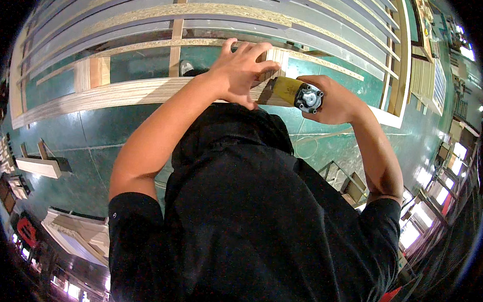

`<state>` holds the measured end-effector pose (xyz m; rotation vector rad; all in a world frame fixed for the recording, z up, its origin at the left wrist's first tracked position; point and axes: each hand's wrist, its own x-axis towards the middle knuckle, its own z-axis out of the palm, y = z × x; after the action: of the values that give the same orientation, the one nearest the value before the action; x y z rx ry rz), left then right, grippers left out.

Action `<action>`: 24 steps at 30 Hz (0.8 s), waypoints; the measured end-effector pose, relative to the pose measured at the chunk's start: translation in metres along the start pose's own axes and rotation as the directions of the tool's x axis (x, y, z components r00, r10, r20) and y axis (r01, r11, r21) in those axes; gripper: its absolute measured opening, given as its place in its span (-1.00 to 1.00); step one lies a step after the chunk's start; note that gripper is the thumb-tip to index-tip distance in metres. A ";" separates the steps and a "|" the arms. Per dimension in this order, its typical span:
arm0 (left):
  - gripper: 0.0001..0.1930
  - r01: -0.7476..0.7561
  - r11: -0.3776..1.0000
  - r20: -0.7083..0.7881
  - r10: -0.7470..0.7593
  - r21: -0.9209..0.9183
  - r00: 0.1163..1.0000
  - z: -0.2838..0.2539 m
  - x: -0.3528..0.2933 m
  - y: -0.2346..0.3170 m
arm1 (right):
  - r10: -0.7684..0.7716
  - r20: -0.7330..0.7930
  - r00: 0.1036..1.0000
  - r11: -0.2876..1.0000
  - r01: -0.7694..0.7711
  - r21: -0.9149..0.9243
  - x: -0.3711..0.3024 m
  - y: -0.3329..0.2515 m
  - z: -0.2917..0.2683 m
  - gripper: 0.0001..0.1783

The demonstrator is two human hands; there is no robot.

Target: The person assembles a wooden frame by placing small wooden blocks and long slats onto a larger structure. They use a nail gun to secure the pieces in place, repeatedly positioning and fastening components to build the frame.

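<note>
We are clutching a yellow pneumatic nailer (295, 92), right hand (336, 101) wrapped round it, left hand (237, 72) splaying fingers wide over wooden rail (148, 92).

From head height, my one fisheye looks steeply down, close over the black shirt (245, 204) and slatted frame (132, 92).

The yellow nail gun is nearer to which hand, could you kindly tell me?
Right: the right hand grips the yellow nail gun, while the left hand is to its left, spread over the near wooden rail.
</note>
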<state>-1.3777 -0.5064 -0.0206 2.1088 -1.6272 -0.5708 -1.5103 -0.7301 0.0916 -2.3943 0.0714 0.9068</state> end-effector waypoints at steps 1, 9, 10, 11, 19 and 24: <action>0.15 0.002 1.000 -0.003 -0.002 -0.002 1.000 0.001 0.000 -0.001 | 0.008 0.024 1.000 1.000 -0.008 -0.003 0.002 -0.006 -0.004 -0.16; 0.16 0.025 1.000 0.009 -0.026 0.017 1.000 0.003 0.000 0.000 | 0.028 0.110 0.994 0.999 -0.032 0.031 0.008 -0.020 -0.010 -0.16; 0.16 0.026 1.000 0.012 -0.026 0.017 1.000 0.003 0.001 0.000 | 0.039 0.134 0.990 0.999 -0.044 0.033 0.009 -0.024 -0.012 -0.16; 0.16 0.026 1.000 0.015 -0.027 0.017 1.000 0.004 0.001 0.000 | 0.032 0.115 0.993 0.999 -0.035 0.026 0.009 -0.023 -0.011 -0.16; 0.18 0.014 1.000 0.012 -0.015 0.022 1.000 0.003 0.003 -0.001 | 0.037 0.068 0.997 0.999 -0.039 0.035 0.001 -0.019 -0.005 -0.14; 0.20 0.023 1.000 0.040 -0.024 0.014 0.999 0.002 0.001 0.001 | 0.122 0.026 0.992 0.984 -0.124 0.124 -0.047 -0.003 0.011 -0.20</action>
<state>-1.3794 -0.5082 -0.0223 2.1418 -1.6342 -0.6156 -1.5522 -0.7283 0.1158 -2.2843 0.2641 0.9520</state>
